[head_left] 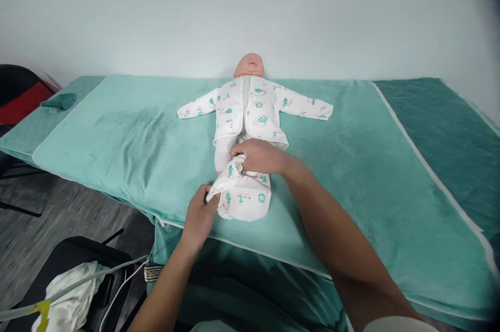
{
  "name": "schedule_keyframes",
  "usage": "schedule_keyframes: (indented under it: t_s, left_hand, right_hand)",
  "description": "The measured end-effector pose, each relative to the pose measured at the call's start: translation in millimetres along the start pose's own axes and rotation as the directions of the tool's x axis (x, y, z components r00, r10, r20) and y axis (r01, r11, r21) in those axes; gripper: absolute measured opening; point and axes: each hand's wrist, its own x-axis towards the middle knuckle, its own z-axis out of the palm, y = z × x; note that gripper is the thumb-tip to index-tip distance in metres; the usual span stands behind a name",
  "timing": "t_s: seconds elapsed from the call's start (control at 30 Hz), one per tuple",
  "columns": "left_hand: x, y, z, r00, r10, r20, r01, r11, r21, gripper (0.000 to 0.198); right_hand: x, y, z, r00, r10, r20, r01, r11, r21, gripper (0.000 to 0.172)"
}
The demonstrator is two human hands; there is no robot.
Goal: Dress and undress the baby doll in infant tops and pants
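Observation:
A baby doll point(250, 65) lies face up on a green-covered bed, its head toward the wall. It wears a white printed jacket point(262, 108), open down the front, with both sleeves spread wide. White printed trousers point(248, 199) are bunched around the doll's lower legs. My left hand point(201, 214) pinches the trousers' edge at the left, near a foot. My right hand point(260, 156) is closed on the trousers' upper part, between the doll's legs, and covers part of one leg. The leg on the left point(224, 154) shows white above the cloth.
The green bed cover point(351, 165) stretches to both sides, with a wall behind. At the lower left, a black chair point(78, 248) bears a crumpled white cloth point(72, 295), near a hose point(97, 273). Another black chair with red stands at the far left.

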Motion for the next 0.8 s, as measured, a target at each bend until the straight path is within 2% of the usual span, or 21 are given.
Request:
schedule_keyframes:
  t_s: [0.1, 0.27, 0.43, 0.6, 0.7, 0.8]
  left_hand:
    - [0, 3, -2.1, 0.999, -0.016, 0.052, 0.013, 0.999, 0.052, 0.022]
    - [11, 10, 3.6, 1.000, -0.026, 0.002, 0.026, 0.999, -0.032, 0.011]
    - [35, 10, 6.3, 0.997, 0.070, -0.042, -0.076, 0.982, -0.172, 0.015]
    - [60, 12, 4.4, 0.976, 0.190, -0.106, -0.201, 0.974, -0.101, 0.015]
    - [70, 15, 5.3, 0.948, 0.276, -0.160, -0.285, 0.958, -0.038, 0.012]
    - [76, 15, 7.5, 0.934, 0.306, -0.186, -0.323, 0.944, -0.066, 0.010]
  right_hand:
    - [1, 1, 1, 1.000, -0.018, -0.009, 0.018, 1.000, 0.002, 0.013]
    - [3, 4, 4, 0.999, 0.000, -0.036, 0.002, 0.999, 0.037, 0.018]
    - [4, 6, 7, 0.997, 0.000, -0.074, 0.006, 0.997, 0.083, 0.017]
    - [3, 5, 7, 0.994, -0.006, -0.112, 0.021, 0.991, 0.129, 0.009]
    - [4, 4, 7, 0.991, -0.046, -0.128, 0.056, 0.995, 0.077, 0.010]
    - [5, 3, 9, 0.991, -0.063, -0.115, 0.061, 0.998, -0.013, 0.015]
